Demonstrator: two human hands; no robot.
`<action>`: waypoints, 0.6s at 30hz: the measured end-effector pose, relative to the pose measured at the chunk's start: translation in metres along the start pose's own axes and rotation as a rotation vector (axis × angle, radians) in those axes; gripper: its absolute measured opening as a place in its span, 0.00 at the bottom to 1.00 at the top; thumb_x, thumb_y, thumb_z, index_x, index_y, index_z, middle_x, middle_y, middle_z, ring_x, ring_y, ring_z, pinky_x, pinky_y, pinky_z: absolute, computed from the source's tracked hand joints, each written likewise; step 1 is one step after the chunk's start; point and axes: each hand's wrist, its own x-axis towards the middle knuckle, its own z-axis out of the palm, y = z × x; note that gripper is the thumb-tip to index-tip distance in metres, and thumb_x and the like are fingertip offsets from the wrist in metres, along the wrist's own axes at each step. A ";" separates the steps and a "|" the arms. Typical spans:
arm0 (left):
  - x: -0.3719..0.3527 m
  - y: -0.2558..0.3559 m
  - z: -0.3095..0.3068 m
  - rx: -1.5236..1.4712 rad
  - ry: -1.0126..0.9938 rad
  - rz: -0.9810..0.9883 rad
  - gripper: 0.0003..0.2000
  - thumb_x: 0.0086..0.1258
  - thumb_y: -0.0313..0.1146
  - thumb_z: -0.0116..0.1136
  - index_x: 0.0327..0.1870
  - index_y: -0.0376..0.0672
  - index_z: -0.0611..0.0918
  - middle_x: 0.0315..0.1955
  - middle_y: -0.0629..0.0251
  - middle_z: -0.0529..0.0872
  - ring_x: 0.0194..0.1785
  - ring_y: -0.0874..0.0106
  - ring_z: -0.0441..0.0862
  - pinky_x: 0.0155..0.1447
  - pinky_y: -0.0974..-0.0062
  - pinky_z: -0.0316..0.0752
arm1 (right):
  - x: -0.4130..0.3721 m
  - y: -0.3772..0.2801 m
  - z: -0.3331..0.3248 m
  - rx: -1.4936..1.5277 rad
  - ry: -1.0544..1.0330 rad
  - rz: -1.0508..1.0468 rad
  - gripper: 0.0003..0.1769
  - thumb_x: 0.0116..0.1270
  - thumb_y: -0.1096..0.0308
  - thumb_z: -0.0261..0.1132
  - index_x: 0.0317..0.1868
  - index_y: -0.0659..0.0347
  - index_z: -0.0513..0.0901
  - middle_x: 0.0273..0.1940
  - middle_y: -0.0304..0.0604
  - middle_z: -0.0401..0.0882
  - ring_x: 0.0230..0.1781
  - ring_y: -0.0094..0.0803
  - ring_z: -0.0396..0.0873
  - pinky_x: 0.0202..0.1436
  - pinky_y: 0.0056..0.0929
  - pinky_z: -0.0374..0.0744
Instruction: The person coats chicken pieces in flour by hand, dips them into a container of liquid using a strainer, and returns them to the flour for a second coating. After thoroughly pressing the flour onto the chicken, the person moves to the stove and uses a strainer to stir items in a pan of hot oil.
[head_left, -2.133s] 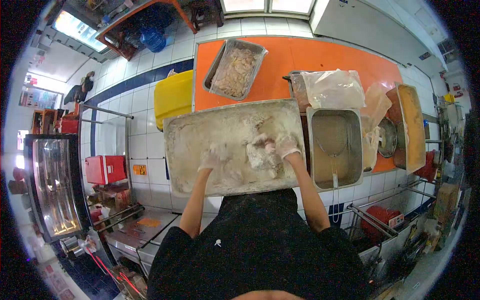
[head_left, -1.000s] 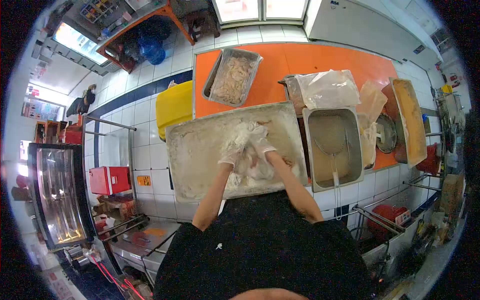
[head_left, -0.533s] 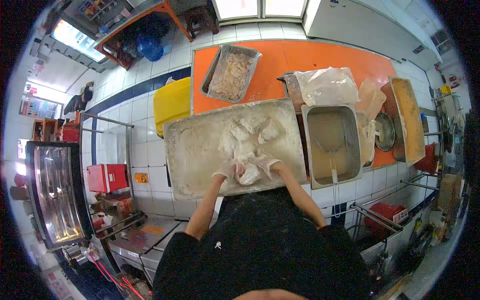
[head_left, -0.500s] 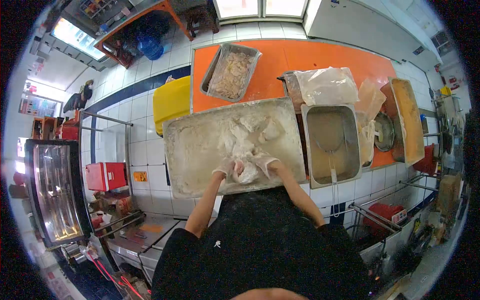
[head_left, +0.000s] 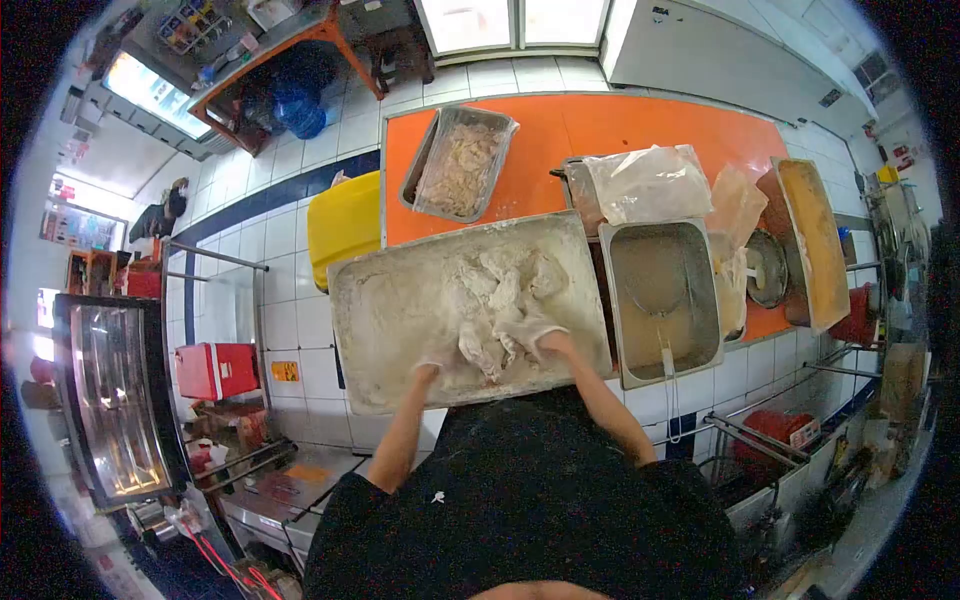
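Observation:
Several flour-coated pieces of raw meat, which look like chicken [head_left: 478, 350], lie heaped in a wide shallow metal tray [head_left: 345, 330] of white flour. My left hand [head_left: 434, 352], in a thin pale glove, is low over the flour left of the pieces, its fingers smeared by motion and merging with the white. On the other side my gloved right hand [head_left: 540, 332] has its fingers stretched out toward the left, right at the edge of the nearest pieces.
Behind the tray, a metal pan of pale raw pieces [head_left: 462, 165] sits on the orange table [head_left: 620, 120]. To the right are a pan of cloudy liquid [head_left: 640, 262] with a wire strainer [head_left: 668, 352], plastic bags [head_left: 655, 185] and a long crumb-filled tray [head_left: 812, 250]. A yellow bin [head_left: 345, 225] stands left.
My hands have moved apart; the left went left and down, away from the coated piece between them. That piece now lies in the flour, and the right hand shifted slightly right.

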 end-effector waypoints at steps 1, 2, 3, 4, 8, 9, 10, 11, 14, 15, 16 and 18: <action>0.003 0.016 0.005 -0.083 0.018 -0.025 0.20 0.67 0.38 0.37 0.59 0.42 0.66 0.51 0.55 0.74 0.45 0.61 0.75 0.47 0.64 0.68 | 0.007 -0.005 0.005 0.103 -0.024 0.029 0.13 0.58 0.60 0.60 0.41 0.57 0.77 0.32 0.42 0.78 0.30 0.33 0.76 0.36 0.28 0.73; 0.005 0.033 0.010 -0.169 0.036 -0.052 0.21 0.68 0.40 0.37 0.59 0.41 0.67 0.53 0.56 0.73 0.49 0.62 0.73 0.52 0.66 0.66 | 0.014 -0.009 0.010 0.191 -0.026 0.071 0.14 0.59 0.60 0.59 0.42 0.58 0.77 0.33 0.42 0.78 0.31 0.34 0.76 0.36 0.29 0.73; 0.009 0.047 0.011 -0.257 0.058 -0.079 0.21 0.69 0.42 0.37 0.58 0.41 0.68 0.54 0.57 0.71 0.53 0.63 0.71 0.56 0.68 0.63 | 0.019 -0.013 0.010 0.257 -0.005 0.101 0.15 0.59 0.59 0.58 0.42 0.58 0.76 0.33 0.43 0.78 0.31 0.35 0.77 0.36 0.29 0.73; 0.014 0.053 0.007 -0.348 0.083 -0.104 0.21 0.69 0.43 0.37 0.58 0.41 0.68 0.56 0.58 0.70 0.57 0.64 0.69 0.61 0.70 0.61 | 0.023 -0.014 0.007 0.322 0.040 0.115 0.15 0.59 0.58 0.57 0.42 0.59 0.76 0.34 0.44 0.78 0.32 0.36 0.77 0.36 0.30 0.73; 0.040 0.060 -0.032 -1.418 0.059 -0.434 0.19 0.68 0.43 0.43 0.54 0.41 0.72 0.51 0.61 0.75 0.53 0.65 0.71 0.57 0.70 0.65 | 0.029 -0.006 -0.013 0.494 0.268 0.104 0.19 0.61 0.54 0.55 0.44 0.60 0.76 0.35 0.47 0.79 0.34 0.40 0.77 0.37 0.32 0.73; 0.043 0.065 -0.052 -1.290 0.202 -0.319 0.19 0.66 0.43 0.45 0.53 0.40 0.73 0.48 0.59 0.76 0.51 0.65 0.73 0.54 0.70 0.67 | 0.030 -0.001 -0.019 0.496 0.270 0.112 0.19 0.61 0.54 0.55 0.44 0.60 0.76 0.35 0.47 0.79 0.34 0.40 0.77 0.37 0.32 0.73; 0.046 0.070 -0.073 -1.155 0.336 -0.198 0.19 0.65 0.42 0.47 0.52 0.39 0.73 0.46 0.57 0.77 0.49 0.66 0.74 0.52 0.71 0.68 | 0.033 0.007 -0.031 0.564 0.286 0.108 0.28 0.60 0.45 0.49 0.45 0.62 0.76 0.38 0.52 0.77 0.40 0.45 0.75 0.45 0.36 0.70; 0.046 0.073 -0.091 -1.010 0.461 -0.077 0.19 0.64 0.42 0.49 0.51 0.38 0.74 0.43 0.56 0.79 0.47 0.66 0.75 0.50 0.71 0.70 | 0.037 0.014 -0.039 0.638 0.305 0.104 0.37 0.59 0.36 0.43 0.46 0.65 0.75 0.42 0.57 0.76 0.45 0.50 0.73 0.53 0.39 0.68; 0.073 0.036 -0.070 -0.617 0.475 -0.035 0.19 0.64 0.40 0.49 0.52 0.38 0.73 0.42 0.52 0.79 0.48 0.64 0.75 0.51 0.67 0.69 | 0.056 0.048 -0.039 -0.226 0.271 0.336 0.34 0.60 0.40 0.46 0.47 0.65 0.75 0.46 0.56 0.74 0.48 0.46 0.72 0.55 0.37 0.67; 0.088 0.020 -0.050 -0.377 0.385 -0.133 0.19 0.64 0.38 0.48 0.53 0.38 0.72 0.45 0.51 0.77 0.51 0.62 0.73 0.55 0.63 0.66 | 0.058 0.042 -0.035 -0.205 0.289 0.353 0.34 0.60 0.40 0.46 0.47 0.65 0.75 0.46 0.56 0.74 0.48 0.46 0.72 0.55 0.37 0.67; 0.098 0.015 -0.038 0.151 0.302 0.127 0.20 0.65 0.36 0.42 0.56 0.39 0.69 0.50 0.50 0.74 0.58 0.59 0.67 0.61 0.58 0.59 | 0.069 0.029 -0.027 -0.163 0.411 0.301 0.33 0.61 0.42 0.46 0.48 0.65 0.75 0.47 0.56 0.74 0.49 0.45 0.72 0.55 0.37 0.66; 0.146 0.000 0.031 0.196 0.245 0.138 0.20 0.65 0.35 0.40 0.58 0.40 0.67 0.51 0.50 0.73 0.60 0.59 0.65 0.62 0.57 0.58 | 0.097 0.016 -0.014 -0.017 0.411 0.281 0.30 0.62 0.45 0.45 0.49 0.64 0.75 0.47 0.55 0.74 0.48 0.44 0.73 0.54 0.37 0.66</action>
